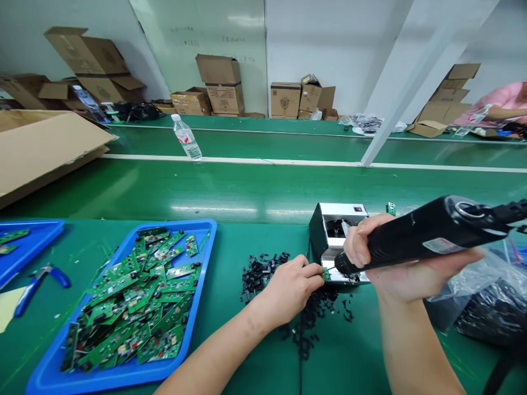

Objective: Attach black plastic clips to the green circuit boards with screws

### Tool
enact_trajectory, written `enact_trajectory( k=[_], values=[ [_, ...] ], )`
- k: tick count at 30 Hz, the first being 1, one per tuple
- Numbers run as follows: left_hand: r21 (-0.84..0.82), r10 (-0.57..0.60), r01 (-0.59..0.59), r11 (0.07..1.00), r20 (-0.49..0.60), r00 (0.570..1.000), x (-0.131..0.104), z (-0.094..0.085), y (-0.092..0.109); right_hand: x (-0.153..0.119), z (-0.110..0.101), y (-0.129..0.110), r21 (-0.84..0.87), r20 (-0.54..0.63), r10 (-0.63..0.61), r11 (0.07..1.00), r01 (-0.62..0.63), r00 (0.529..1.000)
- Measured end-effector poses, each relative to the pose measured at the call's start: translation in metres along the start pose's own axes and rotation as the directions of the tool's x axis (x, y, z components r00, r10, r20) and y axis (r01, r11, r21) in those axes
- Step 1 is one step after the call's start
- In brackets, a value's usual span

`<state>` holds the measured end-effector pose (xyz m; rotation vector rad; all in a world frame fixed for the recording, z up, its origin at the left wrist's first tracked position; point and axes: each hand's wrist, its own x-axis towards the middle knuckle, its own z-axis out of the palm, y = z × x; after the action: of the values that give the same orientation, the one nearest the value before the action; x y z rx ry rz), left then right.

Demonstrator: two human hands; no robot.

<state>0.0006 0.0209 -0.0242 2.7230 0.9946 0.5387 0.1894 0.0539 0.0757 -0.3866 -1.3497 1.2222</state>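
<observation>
My right hand (395, 263) is wrapped round a black electric screwdriver (428, 233), whose tip points left and down at a small green circuit board (325, 274). My left hand (294, 285) pinches that board by its left end, at the front of a white and black machine (337, 211). Small black plastic parts (263, 271) lie in a loose heap beside and below my left hand. To the left, a blue tray (212, 236) holds many green circuit boards (135, 296). The screwdriver's very tip is too small to make out clearly.
Blue-handled pliers (35, 288) lie by a second blue tray (37, 227) at the left. A water bottle (187, 140) stands beyond. Plastic bags (489, 307) sit at the right; cardboard boxes (224, 96) line the back. A person in pink (502, 104) is at the far right.
</observation>
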Motion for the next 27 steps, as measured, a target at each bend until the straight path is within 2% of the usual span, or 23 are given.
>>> enact_trajectory(
  k=[9, 18, 27],
  values=[
    [0.01, -0.006, 0.006, 1.0, 0.011, 1.0, 0.001, 0.002, -0.001, 0.0, -0.001, 0.007, -0.008, 0.004, 0.01, 1.0, -0.01, 1.0],
    [0.016, -0.001, 0.001, 1.0, 0.021, 1.0, 0.001, -0.002, 0.001, -0.002, -0.002, 0.01, 0.014, 0.059, 0.009, 1.0, -0.01, 0.998],
    [0.04, 0.006, -0.006, 0.999, 0.019, 1.0, -0.001, 0.004, 0.0, -0.002, 0.001, 0.013, 0.011, 0.061, 0.03, 0.999, -0.031, 0.998]
  ],
)
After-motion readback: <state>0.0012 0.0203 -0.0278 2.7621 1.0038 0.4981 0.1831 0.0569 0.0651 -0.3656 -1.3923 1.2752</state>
